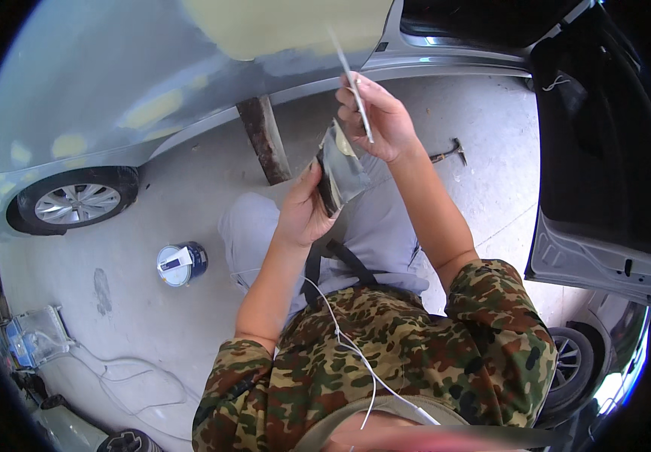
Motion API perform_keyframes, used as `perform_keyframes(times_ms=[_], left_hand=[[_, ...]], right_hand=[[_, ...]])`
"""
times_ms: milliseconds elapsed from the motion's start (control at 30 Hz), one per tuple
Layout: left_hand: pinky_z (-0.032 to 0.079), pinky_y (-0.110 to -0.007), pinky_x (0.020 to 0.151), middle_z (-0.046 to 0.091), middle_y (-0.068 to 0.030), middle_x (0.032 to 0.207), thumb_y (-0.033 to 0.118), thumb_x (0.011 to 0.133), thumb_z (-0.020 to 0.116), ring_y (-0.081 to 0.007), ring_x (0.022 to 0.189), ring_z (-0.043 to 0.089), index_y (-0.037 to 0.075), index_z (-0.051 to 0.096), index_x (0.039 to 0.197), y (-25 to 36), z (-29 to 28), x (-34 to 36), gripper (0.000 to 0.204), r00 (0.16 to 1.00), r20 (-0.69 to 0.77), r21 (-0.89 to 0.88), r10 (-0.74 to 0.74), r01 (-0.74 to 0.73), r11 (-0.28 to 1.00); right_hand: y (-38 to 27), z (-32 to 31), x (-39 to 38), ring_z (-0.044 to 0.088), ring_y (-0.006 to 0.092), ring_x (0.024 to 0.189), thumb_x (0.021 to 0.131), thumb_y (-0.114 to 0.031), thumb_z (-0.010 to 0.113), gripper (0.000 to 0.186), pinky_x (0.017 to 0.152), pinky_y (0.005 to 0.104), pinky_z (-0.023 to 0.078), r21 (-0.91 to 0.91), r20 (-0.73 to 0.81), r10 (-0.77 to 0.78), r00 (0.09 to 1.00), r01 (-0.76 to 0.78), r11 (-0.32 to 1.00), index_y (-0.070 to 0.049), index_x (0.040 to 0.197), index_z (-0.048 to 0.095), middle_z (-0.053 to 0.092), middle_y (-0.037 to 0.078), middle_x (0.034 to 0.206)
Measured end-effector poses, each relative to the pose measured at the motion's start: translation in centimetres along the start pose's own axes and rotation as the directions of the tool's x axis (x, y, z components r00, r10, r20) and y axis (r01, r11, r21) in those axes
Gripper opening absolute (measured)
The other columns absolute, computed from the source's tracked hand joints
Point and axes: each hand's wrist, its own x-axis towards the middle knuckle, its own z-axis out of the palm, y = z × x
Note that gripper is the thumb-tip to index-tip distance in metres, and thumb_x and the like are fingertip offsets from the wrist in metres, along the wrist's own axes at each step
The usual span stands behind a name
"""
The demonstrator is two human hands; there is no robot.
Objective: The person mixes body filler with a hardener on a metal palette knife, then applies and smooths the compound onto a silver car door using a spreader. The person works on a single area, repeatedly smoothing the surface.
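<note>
My left hand (304, 205) grips a flat grey and black palette (349, 179), held tilted in front of my knees. A dab of pale yellow putty (343, 143) sits near its upper edge. My right hand (387, 120) is closed on a thin, light putty spreader (361, 108), seen nearly edge-on just above and right of the palette. Spreader and palette look close together; whether they touch I cannot tell. Beyond my hands rises a grey car panel (212, 83) with a large pale yellow filler patch (295, 22) and smaller ones toward the wheel.
A dark blue can (199, 258) stands on the floor at left, with a white tube on its lid. A worn beam (263, 139) leans toward the car. At right lie a hammer (459, 151) and an open car door (604, 256). Hoses (125, 369) trail at lower left.
</note>
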Motion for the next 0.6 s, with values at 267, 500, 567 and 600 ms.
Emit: perform_keyframes(times_ms=[267, 500, 567, 600], left_hand=[[0.06, -0.053, 0.098, 0.064, -0.0197, 0.137, 0.027, 0.113, 0.037, -0.0347, 0.122, 0.066, 0.006, 0.054, 0.143, 0.6, -0.2, -0.5, 0.04, 1.0, 0.028, -0.031, -0.008, 0.009, 0.999], [0.045, -0.043, 0.116, 0.061, -0.0149, 0.143, 0.021, 0.111, 0.046, -0.0274, 0.134, 0.058, -0.005, 0.052, 0.14, 3.5, 0.2, -0.3, 0.039, 0.907, 0.071, 0.537, 0.416, -0.386, 0.75], [0.045, -0.042, 0.114, 0.061, -0.0145, 0.142, 0.021, 0.111, 0.047, -0.0263, 0.133, 0.058, -0.004, 0.052, 0.141, 3.7, 0.3, 0.0, 0.039, 0.857, 0.116, 0.658, 0.502, -0.445, 0.607], [0.046, -0.042, 0.113, 0.061, -0.0142, 0.142, 0.022, 0.111, 0.047, -0.0257, 0.132, 0.059, -0.004, 0.053, 0.141, 3.6, 0.3, 0.2, 0.039, 0.831, 0.141, 0.711, 0.538, -0.463, 0.529]], right_hand=[[0.5, -0.7, -0.8, 0.068, 0.0061, 0.074, 0.099, -0.011, 0.066, 0.015, 0.064, 0.0199, 0.057, -0.382, -0.037, 0.191, 0.981, -0.191, 0.904, -0.002, 0.108, 0.06, 0.069, 0.003, 0.091], [-2.6, -3.5, -4.7, 0.066, 0.0062, 0.083, 0.097, -0.004, 0.061, 0.02, 0.071, 0.0249, 0.057, -0.492, -0.221, 0.094, 0.971, -0.194, 0.849, -0.002, 0.117, 0.063, 0.067, -0.001, 0.095], [-2.2, -3.2, -5.5, 0.067, 0.0089, 0.088, 0.099, -0.005, 0.059, 0.023, 0.078, 0.028, 0.058, -0.452, -0.359, -0.045, 0.932, -0.132, 0.882, -0.001, 0.121, 0.063, 0.069, 0.002, 0.1], [-1.8, -2.8, -5.8, 0.068, 0.0102, 0.09, 0.1, -0.005, 0.058, 0.025, 0.081, 0.0296, 0.058, -0.439, -0.429, -0.118, 0.895, -0.092, 0.894, -0.001, 0.124, 0.062, 0.07, 0.003, 0.103]])
